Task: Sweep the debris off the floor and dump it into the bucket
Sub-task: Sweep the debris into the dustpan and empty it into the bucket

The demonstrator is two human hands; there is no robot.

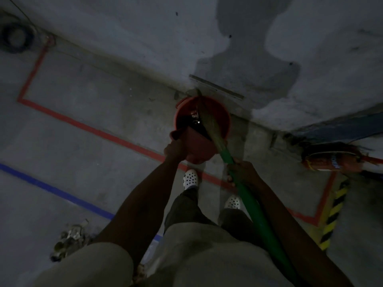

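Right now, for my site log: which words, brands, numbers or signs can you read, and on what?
On the red cylinder: blue lettering, too blurred to read.
On the bucket, dustpan and green broom handle: no text visible.
On the yellow-black hazard stripes: no words.

Single head-worn wide-angle view, aimed steeply down and forward over wearer's torso point(196, 255). Left hand point(175, 151), right hand point(242, 172) close, mid-frame; bucket point(224, 116) just beyond. Floor point(83, 121) below, wall point(145, 27) across top.
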